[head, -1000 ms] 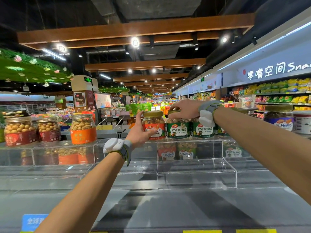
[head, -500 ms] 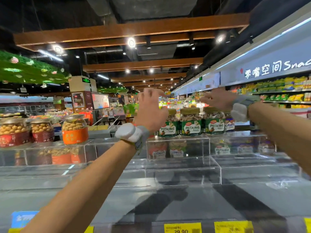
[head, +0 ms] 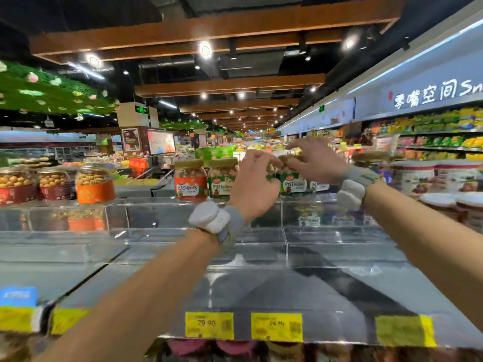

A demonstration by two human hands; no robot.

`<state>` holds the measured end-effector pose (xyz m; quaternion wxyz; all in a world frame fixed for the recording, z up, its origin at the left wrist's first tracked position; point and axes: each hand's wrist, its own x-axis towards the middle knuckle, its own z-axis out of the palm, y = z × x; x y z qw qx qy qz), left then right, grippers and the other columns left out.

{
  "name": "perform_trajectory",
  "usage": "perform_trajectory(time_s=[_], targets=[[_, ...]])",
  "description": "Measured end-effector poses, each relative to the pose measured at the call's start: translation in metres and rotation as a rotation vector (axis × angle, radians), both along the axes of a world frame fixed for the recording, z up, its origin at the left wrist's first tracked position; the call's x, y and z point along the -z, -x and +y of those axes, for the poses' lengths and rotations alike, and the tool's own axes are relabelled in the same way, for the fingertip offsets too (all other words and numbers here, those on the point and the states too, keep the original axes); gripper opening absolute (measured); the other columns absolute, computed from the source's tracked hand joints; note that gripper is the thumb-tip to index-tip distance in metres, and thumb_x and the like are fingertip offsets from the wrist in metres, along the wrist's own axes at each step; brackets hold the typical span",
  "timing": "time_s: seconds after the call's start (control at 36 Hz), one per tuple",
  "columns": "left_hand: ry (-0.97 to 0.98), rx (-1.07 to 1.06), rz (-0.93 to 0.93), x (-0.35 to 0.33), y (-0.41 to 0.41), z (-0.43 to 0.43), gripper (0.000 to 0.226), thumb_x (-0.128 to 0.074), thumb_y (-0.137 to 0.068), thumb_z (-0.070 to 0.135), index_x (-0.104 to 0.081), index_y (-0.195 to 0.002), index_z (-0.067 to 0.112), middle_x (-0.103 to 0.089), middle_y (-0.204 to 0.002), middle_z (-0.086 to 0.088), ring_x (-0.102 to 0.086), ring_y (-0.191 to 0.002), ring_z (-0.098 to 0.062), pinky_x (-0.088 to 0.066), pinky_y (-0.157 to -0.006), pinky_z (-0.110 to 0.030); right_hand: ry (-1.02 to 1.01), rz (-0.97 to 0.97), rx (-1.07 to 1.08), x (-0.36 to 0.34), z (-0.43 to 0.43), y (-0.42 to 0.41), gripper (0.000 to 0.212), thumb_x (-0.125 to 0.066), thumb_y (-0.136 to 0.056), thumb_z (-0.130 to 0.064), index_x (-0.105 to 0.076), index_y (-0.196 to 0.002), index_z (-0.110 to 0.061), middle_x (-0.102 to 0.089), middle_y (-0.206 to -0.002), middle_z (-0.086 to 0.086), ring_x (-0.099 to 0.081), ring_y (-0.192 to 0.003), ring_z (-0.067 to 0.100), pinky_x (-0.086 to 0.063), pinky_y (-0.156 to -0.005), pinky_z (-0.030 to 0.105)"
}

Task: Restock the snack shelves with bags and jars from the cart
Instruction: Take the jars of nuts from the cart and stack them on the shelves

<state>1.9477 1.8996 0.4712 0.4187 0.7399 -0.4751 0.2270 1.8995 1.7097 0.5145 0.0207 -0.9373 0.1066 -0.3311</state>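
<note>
On the top step of the clear acrylic shelf [head: 146,205] stands a row of nut jars. A red-labelled cashew jar [head: 190,180] and a green-labelled pistachio jar [head: 221,178] stand free at the left of the row. My left hand [head: 254,185] curls round the left side of the following pistachio jar [head: 294,184]. My right hand [head: 313,163] reaches in from the right with its fingers curled over that jar's lid. The jar's left part is hidden behind my left hand. The picture is blurred.
Three jars with red and orange labels [head: 95,184] stand at the far left of the top step. White tubs [head: 415,176] sit to the right. The lower acrylic steps [head: 326,257] hold little. Yellow price tags [head: 209,325] line the front edge.
Both hands were raised and apart half a second ago. They have come down and together onto one pistachio jar. The view has shifted to the right along the row.
</note>
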Motion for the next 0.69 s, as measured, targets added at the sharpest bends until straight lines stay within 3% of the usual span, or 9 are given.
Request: perform_trajectory(time_s=[0.11, 0.22, 0.33, 0.47, 0.53, 0.56, 0.58, 0.64, 0.69], targets=[[0.094, 0.016, 0.124, 0.017, 0.027, -0.012, 0.029, -0.059, -0.089, 0.004, -0.060, -0.108, 0.026, -0.042, -0.121, 0.002, -0.056, -0.106, -0.014, -0.051, -0.091, -0.034, -0.014, -0.075, -0.082, 0.010, 0.001, 0.028, 0.034, -0.056, -0.094, -0.037, -0.058, -0.127, -0.027, -0.049, -0.141, 0.011, -0.029, -0.137, 0.032, -0.028, -0.110, 0.046], [0.110, 0.053, 0.224, 0.031, 0.054, -0.013, 0.028, -0.057, -0.092, 0.003, -0.058, -0.112, 0.023, -0.041, -0.123, 0.001, -0.058, -0.100, -0.013, -0.049, -0.088, -0.033, -0.046, -0.065, -0.048, 0.021, 0.005, 0.066, 0.035, -0.056, -0.096, -0.037, -0.060, -0.127, -0.023, -0.047, -0.144, 0.011, -0.026, -0.144, 0.034, -0.021, -0.117, 0.049], [0.090, 0.052, 0.263, 0.037, 0.064, -0.004, 0.028, -0.056, -0.093, 0.005, -0.057, -0.113, 0.023, -0.042, -0.125, 0.000, -0.057, -0.090, -0.009, -0.047, -0.084, -0.031, -0.107, -0.089, 0.014, 0.025, 0.014, 0.101, 0.029, -0.056, -0.093, -0.030, -0.064, -0.120, -0.021, -0.052, -0.115, 0.006, -0.045, -0.122, 0.032, -0.038, -0.101, 0.042], [0.077, 0.074, 0.272, 0.042, 0.065, 0.008, 0.026, -0.056, -0.096, 0.007, -0.055, -0.115, 0.025, -0.042, -0.135, -0.004, -0.056, -0.088, -0.002, -0.045, -0.071, -0.012, -0.160, -0.107, 0.038, 0.030, 0.036, 0.131, 0.020, -0.058, -0.087, -0.033, -0.067, -0.103, -0.026, -0.063, -0.113, 0.007, -0.054, -0.116, 0.030, -0.048, -0.097, 0.045], [0.080, 0.106, 0.283, 0.047, 0.067, 0.012, 0.030, -0.056, -0.094, 0.008, -0.056, -0.117, 0.026, -0.041, -0.141, -0.005, -0.058, -0.104, -0.007, -0.046, -0.080, -0.019, -0.152, -0.114, 0.061, 0.035, 0.046, 0.139, 0.020, -0.059, -0.089, -0.030, -0.068, -0.105, -0.023, -0.062, -0.116, 0.006, -0.054, -0.116, 0.029, -0.047, -0.098, 0.048], [0.076, 0.122, 0.294, 0.050, 0.069, 0.019, 0.031, -0.055, -0.093, 0.009, -0.057, -0.119, 0.026, -0.041, -0.139, -0.004, -0.055, -0.105, 0.000, -0.044, -0.083, -0.024, -0.147, -0.105, 0.073, 0.038, 0.052, 0.141, 0.021, -0.059, -0.090, -0.032, -0.068, -0.108, -0.024, -0.060, -0.117, 0.005, -0.056, -0.111, 0.028, -0.049, -0.096, 0.049], [0.065, 0.126, 0.293, 0.051, 0.071, 0.022, 0.031, -0.055, -0.093, 0.008, -0.057, -0.120, 0.023, -0.041, -0.134, -0.002, -0.051, -0.095, 0.008, -0.039, -0.080, -0.023, -0.145, -0.094, 0.082, 0.039, 0.055, 0.143, 0.022, -0.058, -0.091, -0.034, -0.068, -0.109, -0.026, -0.059, -0.117, 0.004, -0.058, -0.106, 0.027, -0.051, -0.093, 0.049], [0.053, 0.142, 0.298, 0.052, 0.072, 0.033, 0.030, -0.055, -0.093, 0.008, -0.057, -0.120, 0.019, -0.042, -0.133, -0.002, -0.048, -0.079, 0.007, -0.037, -0.075, -0.022, -0.151, -0.062, 0.094, 0.041, 0.062, 0.144, 0.021, -0.058, -0.092, -0.037, -0.066, -0.109, -0.028, -0.060, -0.113, 0.003, -0.059, -0.102, 0.027, -0.053, -0.090, 0.050], [0.042, 0.155, 0.310, 0.050, 0.070, 0.044, 0.028, -0.055, -0.094, 0.008, -0.057, -0.120, 0.020, -0.041, -0.135, -0.003, -0.049, -0.080, 0.002, -0.042, -0.075, -0.023, -0.129, -0.044, 0.114, 0.039, 0.066, 0.141, 0.020, -0.058, -0.092, -0.035, -0.066, -0.108, -0.027, -0.060, -0.111, 0.004, -0.057, -0.104, 0.027, -0.051, -0.092, 0.049]])
